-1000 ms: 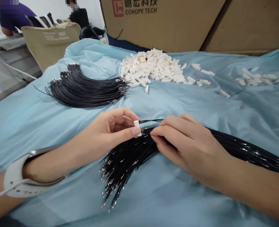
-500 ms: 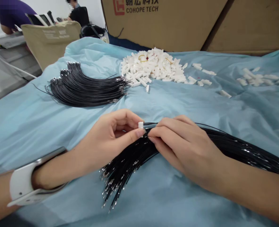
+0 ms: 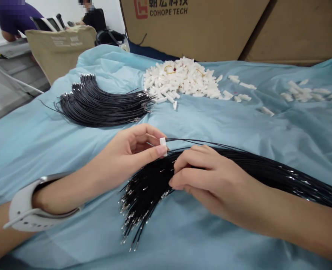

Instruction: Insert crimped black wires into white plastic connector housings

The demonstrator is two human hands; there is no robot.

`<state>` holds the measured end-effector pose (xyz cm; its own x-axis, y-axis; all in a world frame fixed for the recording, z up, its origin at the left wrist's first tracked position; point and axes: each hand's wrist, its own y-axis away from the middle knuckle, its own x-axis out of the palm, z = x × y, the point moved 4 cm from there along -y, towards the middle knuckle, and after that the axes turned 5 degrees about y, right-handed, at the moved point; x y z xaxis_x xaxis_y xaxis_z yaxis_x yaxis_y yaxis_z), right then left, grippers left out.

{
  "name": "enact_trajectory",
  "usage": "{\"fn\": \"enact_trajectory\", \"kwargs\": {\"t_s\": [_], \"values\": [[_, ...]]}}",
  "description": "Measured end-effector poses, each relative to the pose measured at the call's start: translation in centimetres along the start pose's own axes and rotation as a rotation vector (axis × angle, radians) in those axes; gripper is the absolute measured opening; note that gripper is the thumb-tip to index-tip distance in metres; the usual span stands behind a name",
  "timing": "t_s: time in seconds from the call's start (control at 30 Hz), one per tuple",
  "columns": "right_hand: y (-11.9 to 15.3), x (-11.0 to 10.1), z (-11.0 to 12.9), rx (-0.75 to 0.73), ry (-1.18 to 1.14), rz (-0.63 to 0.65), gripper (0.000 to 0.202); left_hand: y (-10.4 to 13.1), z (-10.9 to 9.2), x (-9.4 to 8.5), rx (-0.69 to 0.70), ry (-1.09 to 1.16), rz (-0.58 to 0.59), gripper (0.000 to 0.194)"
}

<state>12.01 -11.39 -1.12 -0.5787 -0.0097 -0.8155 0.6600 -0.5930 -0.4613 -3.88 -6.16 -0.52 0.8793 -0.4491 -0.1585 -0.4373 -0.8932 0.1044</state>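
My left hand (image 3: 143, 148) pinches a small white connector housing (image 3: 163, 141) upright between thumb and fingers. A few thin black wires run from the housing's right side toward the right. Beneath both hands lies a thick bundle of black wires (image 3: 146, 187), its metal-tipped ends fanned out at the lower left. My right hand (image 3: 208, 176) is over this bundle, thumb and fingertips pressed together against it. Whatever sits between those fingertips is hidden.
A heap of white connector housings (image 3: 183, 80) lies at the back, with loose ones to its right. A second bundle of black wires (image 3: 104, 105) rests at the back left on the blue cloth (image 3: 211, 240). Cardboard boxes (image 3: 199, 33) stand behind; two people are farther off.
My left hand has moved slightly up and left with the housing. The right hand has dropped away from the housing, down onto the bundle, and more wire shows between the hands.
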Motion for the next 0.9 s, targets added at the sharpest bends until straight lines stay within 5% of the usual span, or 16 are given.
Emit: {"fn": "enact_trajectory", "kwargs": {"t_s": [0.27,0.9], "values": [[-0.19,-0.78,-0.77,0.113,0.195,-0.159,0.019,0.11,0.59,-0.27,-0.036,0.053,0.01,0.011],[-0.18,-0.13,-0.8,0.028,0.341,-0.133,0.02,0.42,0.21,0.24,0.022,-0.013,0.038,0.008]]}}
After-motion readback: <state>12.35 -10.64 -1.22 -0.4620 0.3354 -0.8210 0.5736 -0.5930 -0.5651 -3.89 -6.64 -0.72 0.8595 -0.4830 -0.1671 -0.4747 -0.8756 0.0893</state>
